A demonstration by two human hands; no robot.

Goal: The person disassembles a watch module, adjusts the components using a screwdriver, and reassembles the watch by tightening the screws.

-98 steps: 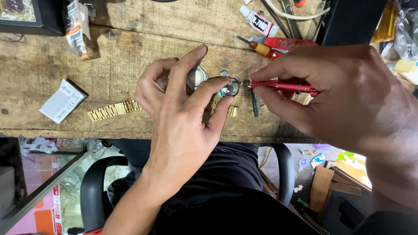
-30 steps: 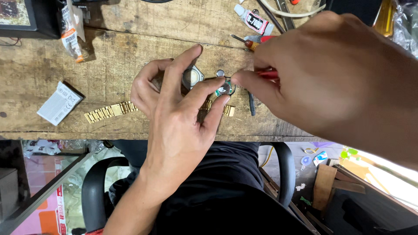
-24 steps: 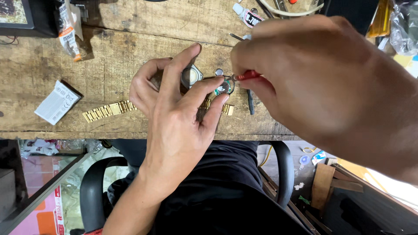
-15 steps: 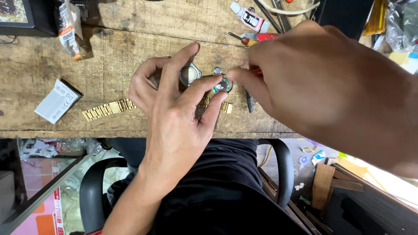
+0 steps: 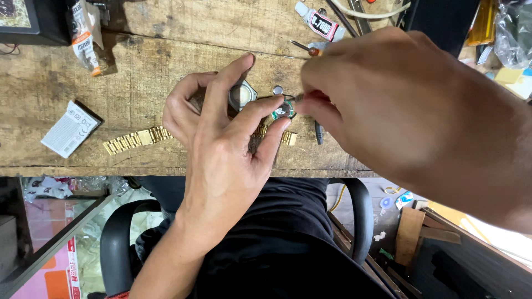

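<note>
My left hand (image 5: 221, 138) rests on the wooden bench (image 5: 166, 66) and pinches a small round green watch movement (image 5: 282, 110) between its fingertips. A silvery watch case (image 5: 241, 95) sits under its index finger. My right hand (image 5: 410, 111) is close to the camera and hides most of the thin tool it grips; only the metal tip (image 5: 298, 98) shows, touching the movement. A gold link band (image 5: 136, 139) lies left of my left hand, and another piece of band (image 5: 288, 137) shows beside my fingers.
A white printed card (image 5: 69, 128) lies at the bench's left. A glue tube (image 5: 316, 21), a packet (image 5: 83, 33) and loose tools (image 5: 310, 50) lie at the back. A dark tool (image 5: 318, 132) lies by the movement. A chair arm (image 5: 113, 243) is below.
My right hand has come closer to the camera and turned over the red-handled tool, hiding its handle. The left hand has kept its hold on the movement.
</note>
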